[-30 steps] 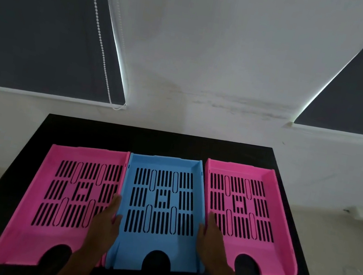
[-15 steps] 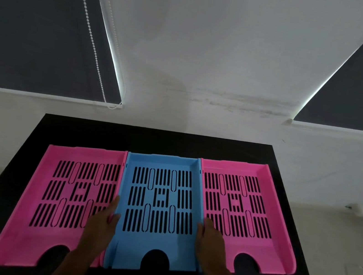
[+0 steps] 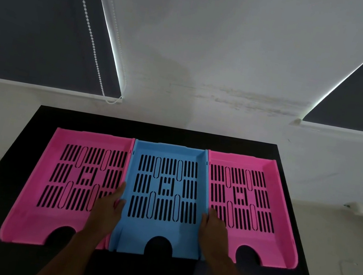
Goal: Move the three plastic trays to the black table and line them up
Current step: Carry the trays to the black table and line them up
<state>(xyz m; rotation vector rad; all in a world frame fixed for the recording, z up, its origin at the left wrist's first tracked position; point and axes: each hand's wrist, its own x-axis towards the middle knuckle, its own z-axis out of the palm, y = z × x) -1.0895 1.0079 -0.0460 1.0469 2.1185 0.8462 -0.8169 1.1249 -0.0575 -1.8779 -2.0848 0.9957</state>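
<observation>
Three slotted plastic trays lie side by side on the black table [image 3: 157, 133]. The blue tray [image 3: 158, 227] is in the middle, with a pink tray [image 3: 26, 214] touching its left wall and another pink tray [image 3: 277, 247] touching its right wall. Their far edges sit in nearly one line. My left hand [image 3: 106, 213] grips the blue tray's left wall, fingers over the left pink tray. My right hand [image 3: 213, 232] grips the blue tray's right wall, resting over the right pink tray.
A white wall stands just behind the table's far edge. Dark roller blinds [image 3: 39, 17] hang at left and right, with a bead chain [image 3: 86, 23] on the left one. Pale floor [image 3: 339, 235] lies to the right of the table.
The blue tray has slid a little away from me between both hands. The gap to the right pink tray has closed, and the three far edges are now closer to level.
</observation>
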